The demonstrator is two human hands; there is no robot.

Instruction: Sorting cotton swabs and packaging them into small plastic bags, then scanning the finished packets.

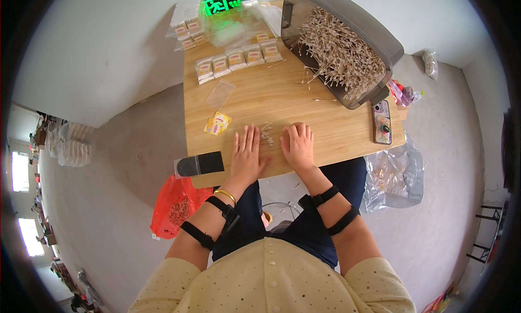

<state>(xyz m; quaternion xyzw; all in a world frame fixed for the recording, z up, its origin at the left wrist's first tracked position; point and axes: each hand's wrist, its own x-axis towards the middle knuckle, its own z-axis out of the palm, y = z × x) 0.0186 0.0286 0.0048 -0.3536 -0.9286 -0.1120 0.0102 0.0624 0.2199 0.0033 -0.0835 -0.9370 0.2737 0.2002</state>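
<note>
Head view. Left hand [247, 155]: laid flat on the wooden table [252, 98], palm down, fingers extended. Right hand [298, 145]: rested palm down, fingers bent; whether anything is held beneath cannot be told. Cotton swabs [266, 135], small loose pile: placed between the hands, just beside the left fingers. Yellow printed cards [217, 123]: set left of the pile, near a clear plastic bag [220, 94]. Swab packets [235, 59], five: lined in a row farther back. Grey plastic bin [355, 12]: tipped sideways, heaped with loose swabs [342, 52]. Smartphone [382, 123]: placed at the right edge.
</note>
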